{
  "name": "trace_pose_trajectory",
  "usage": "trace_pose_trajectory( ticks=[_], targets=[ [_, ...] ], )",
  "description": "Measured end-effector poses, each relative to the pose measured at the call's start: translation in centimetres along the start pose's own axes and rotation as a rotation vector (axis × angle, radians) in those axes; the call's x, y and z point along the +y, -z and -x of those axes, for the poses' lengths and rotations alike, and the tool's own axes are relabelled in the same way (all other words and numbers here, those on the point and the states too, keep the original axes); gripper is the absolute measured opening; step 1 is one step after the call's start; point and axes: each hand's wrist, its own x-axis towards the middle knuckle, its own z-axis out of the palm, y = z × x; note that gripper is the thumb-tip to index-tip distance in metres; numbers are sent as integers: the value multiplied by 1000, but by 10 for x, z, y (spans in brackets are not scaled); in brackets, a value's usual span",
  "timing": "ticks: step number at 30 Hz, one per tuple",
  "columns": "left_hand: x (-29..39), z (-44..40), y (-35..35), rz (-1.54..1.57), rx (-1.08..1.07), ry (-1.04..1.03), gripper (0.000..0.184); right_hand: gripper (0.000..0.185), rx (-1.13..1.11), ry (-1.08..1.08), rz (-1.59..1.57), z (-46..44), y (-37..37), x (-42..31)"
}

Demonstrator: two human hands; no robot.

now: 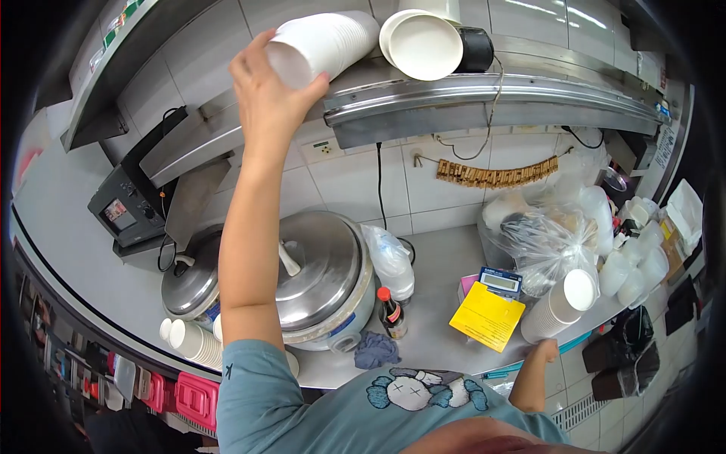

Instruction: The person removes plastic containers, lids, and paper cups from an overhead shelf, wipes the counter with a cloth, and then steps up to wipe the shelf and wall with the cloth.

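My left hand (268,87) is raised to the steel shelf, its fingers and thumb spread around the open end of a stack of large white cups (333,45) lying on its side. At the counter's front edge, my right hand (544,351) is at the base of a tilted stack of white paper cups (550,309). Its fingers are partly hidden, but it appears to grip that stack. White round tubs (425,47) lie on the shelf just right of the left hand's stack, beside a black container (475,50).
Below the shelf stand a large lidded steel cooker (318,265) and a smaller one (193,280). A red-capped sauce bottle (392,314), blue cloth (376,350), yellow pad (488,316), calculator (501,281) and plastic bags (548,242) are on the counter. Wooden tags (495,174) hang on the wall.
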Motion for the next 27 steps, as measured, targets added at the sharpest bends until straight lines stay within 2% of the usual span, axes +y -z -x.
trace_pose_trajectory(
  ticks=[3,6,8,10,12,14,16,20,21,22,23,24,26,27],
  targets=[
    [-11,15,17,76,98,32,94,39,-58,27,-77,9,17,8],
    [-16,39,35,35,237,-22,96,37,-43,65,-53,11,22,14],
    [-24,59,46,466,361,55,94,38,146,107,-89,9,26,16],
    [-37,83,62,552,452,51,90,44,255,236,-120,37,49,-3],
    [-45,118,77,750,550,189,82,48,298,642,-221,54,70,-17],
    [-56,156,88,1078,494,296,79,50,155,939,-504,111,108,-62],
    [-56,193,93,1302,435,394,99,38,-142,1058,-787,178,153,-113],
    [-22,250,101,1369,240,515,98,40,-744,1303,-1082,253,231,-167],
    [-18,271,97,1404,100,435,99,40,-861,1357,-1099,263,249,-170],
    [-4,284,89,1377,79,475,103,49,-939,1419,-1085,270,263,-174],
    [10,298,82,1351,57,514,107,53,-990,1413,-1092,279,278,-176],
    [32,292,77,1355,-68,375,104,56,-1044,1404,-1106,284,289,-176],
    [77,282,68,1357,-304,82,98,61,-976,1130,-1092,282,298,-156],
    [86,283,57,1439,-413,-33,102,59,-1066,1015,-1014,267,301,-143]
  ],
)
